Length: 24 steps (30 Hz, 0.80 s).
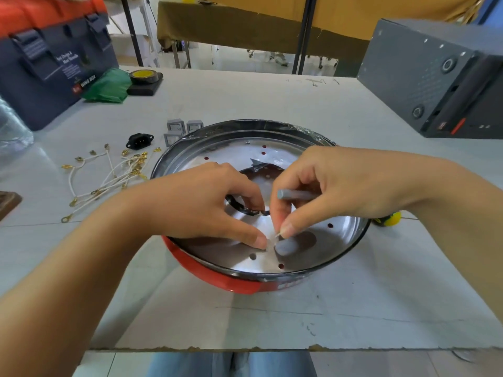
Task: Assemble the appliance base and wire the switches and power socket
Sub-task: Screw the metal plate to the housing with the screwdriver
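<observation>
Head view. The appliance base (234, 278), a round pan-like shell with a red outer wall, a black rim and a shiny metal plate inside, sits on the white table (299, 99) directly before the person. The plate carries several small holes and a large central opening with a dark edge.

The left hand (206, 202) reaches in over the near-left rim. Its fingers are curled, the thumb tip pressed down on the plate near the front, the other fingertips resting at the edge of the central opening. The grip appears closed on a very small part at the thumb tip; what that part is cannot be told.

The right hand (340, 186) reaches in from the right. Its grip is closed: thumb and forefinger pinch a small pale item just beside the left thumb, and the fingers also hold a grey rod-like tool (292, 194), whose kind cannot be told.

Left of the base, apart from it, lie white wires with brass terminals (109, 178) in a loose bundle. Behind them rests the black power socket (139, 140), and just beside the base's far-left rim stand three grey switches (179, 130).

At the table's far left stand a dark blue toolbox (49, 66), a green bag (109, 85) and a roll of tape (143, 75) on a black block. A grey metal case (424, 74) occupies the far right. A yellow-and-green object (388, 218) shows partly behind the right wrist.
</observation>
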Tool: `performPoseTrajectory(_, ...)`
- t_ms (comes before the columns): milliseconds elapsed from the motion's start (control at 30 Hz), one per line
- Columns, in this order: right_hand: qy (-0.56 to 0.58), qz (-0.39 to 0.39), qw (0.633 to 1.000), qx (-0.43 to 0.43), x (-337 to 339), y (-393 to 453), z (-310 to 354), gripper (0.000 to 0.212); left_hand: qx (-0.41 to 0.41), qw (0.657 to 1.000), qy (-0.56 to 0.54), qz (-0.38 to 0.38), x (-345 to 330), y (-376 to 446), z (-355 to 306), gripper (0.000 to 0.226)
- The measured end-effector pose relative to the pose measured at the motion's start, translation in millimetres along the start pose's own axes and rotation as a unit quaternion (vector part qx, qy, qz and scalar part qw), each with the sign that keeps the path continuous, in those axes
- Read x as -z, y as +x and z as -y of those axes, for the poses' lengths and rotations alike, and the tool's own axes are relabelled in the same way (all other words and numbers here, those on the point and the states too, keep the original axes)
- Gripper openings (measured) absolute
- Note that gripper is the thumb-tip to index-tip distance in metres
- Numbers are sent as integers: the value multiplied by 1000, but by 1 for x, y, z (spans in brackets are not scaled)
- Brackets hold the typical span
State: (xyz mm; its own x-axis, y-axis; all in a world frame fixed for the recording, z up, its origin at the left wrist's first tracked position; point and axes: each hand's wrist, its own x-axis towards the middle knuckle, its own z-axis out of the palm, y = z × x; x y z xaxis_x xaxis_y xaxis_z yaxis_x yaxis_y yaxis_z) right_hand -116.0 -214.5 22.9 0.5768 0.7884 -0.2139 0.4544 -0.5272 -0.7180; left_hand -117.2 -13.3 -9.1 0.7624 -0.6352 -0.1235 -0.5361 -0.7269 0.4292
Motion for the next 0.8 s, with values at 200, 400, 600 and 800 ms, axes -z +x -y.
performPoseTrajectory(200, 4, 72, 997, -22, -3, 3, 2, 8, 10, 1000, -12, -3, -1, 1, 0, 55)
performPoseTrajectory(400, -16, 93, 995, -39, -8, 6, 7, 11, 16, 1000, -16, -7, -1, 1, 0, 45)
performPoseTrajectory(600, -41, 109, 992, -52, -9, 10, 14, 14, 16, 1000, -14, -5, 0, 1, -1, 54)
performPoseTrajectory(800, -68, 104, 990, -69, -10, 13, 16, 10, 15, 1000, -8, -1, 0, 1, -2, 57)
